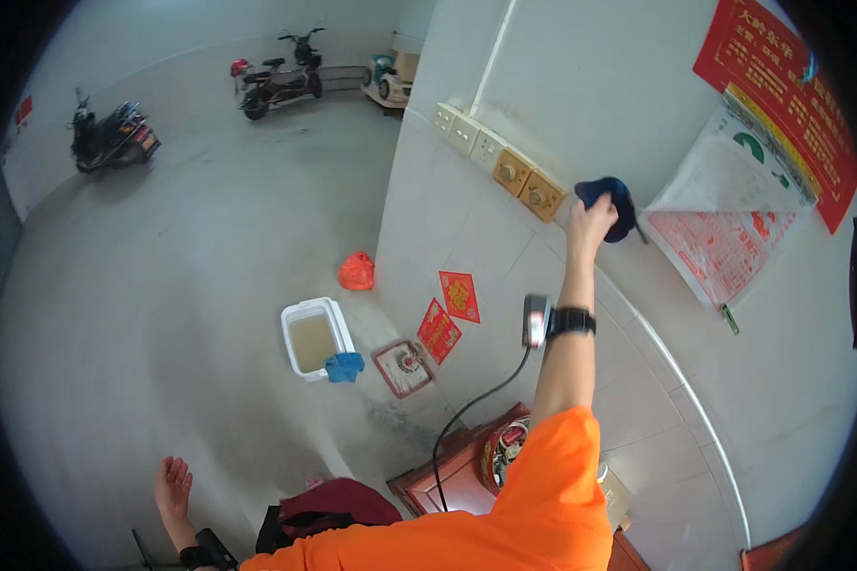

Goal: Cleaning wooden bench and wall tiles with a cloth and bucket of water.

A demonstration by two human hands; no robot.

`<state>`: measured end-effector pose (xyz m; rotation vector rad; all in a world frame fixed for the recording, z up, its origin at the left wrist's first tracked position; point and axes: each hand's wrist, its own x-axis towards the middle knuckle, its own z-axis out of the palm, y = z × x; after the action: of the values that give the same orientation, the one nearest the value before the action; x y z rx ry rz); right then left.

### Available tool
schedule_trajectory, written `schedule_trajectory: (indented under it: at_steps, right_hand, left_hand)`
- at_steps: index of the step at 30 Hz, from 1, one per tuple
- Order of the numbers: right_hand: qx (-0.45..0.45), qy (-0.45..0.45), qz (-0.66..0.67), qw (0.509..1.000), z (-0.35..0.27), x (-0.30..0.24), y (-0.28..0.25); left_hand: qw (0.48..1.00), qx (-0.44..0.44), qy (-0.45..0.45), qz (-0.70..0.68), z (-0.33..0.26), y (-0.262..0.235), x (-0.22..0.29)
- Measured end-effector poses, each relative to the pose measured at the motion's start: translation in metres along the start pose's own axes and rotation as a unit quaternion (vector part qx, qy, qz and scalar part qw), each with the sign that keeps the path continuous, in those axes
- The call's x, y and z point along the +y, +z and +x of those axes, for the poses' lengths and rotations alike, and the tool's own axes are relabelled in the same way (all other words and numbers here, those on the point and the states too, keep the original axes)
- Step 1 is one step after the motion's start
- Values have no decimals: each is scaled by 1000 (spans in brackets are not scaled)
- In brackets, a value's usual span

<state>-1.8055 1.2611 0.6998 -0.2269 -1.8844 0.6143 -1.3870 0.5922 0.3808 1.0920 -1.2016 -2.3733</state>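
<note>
My right arm, in an orange sleeve, is stretched out toward the wall. At its end my right hand (590, 224) is closed on a dark blue cap (621, 205), held up beside the wall switches. A dark strap or edge sticks out from the cap's right side. Whether the cap also hangs from the wall is not visible. A black band with a small boxy device (536, 321) sits on the right wrist, and a cable runs down from it. Low on the left, my left hand (172, 487) is held out over the floor, fingers extended and holding nothing.
Switches and two brass-coloured dials (527, 184) line the wall, left of a hanging calendar (733, 190). On the floor stand a white basin (288, 328) of cloudy water with a blue cloth (345, 366), and a red bag (357, 272). A wooden cabinet (438, 481) is close below. Scooters (281, 81) stand far back.
</note>
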Motion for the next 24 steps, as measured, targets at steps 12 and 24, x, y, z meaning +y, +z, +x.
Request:
schedule_trajectory:
  at_steps: [12,24]
  right_hand:
    - [-197,24,-514,835,56,-46,146]
    - [-229,-75,-466,851,71,-115,375]
  left_hand:
    - [993,-18,-117,17,275,83,53]
    - [941,-210,-176,197,473,311,102]
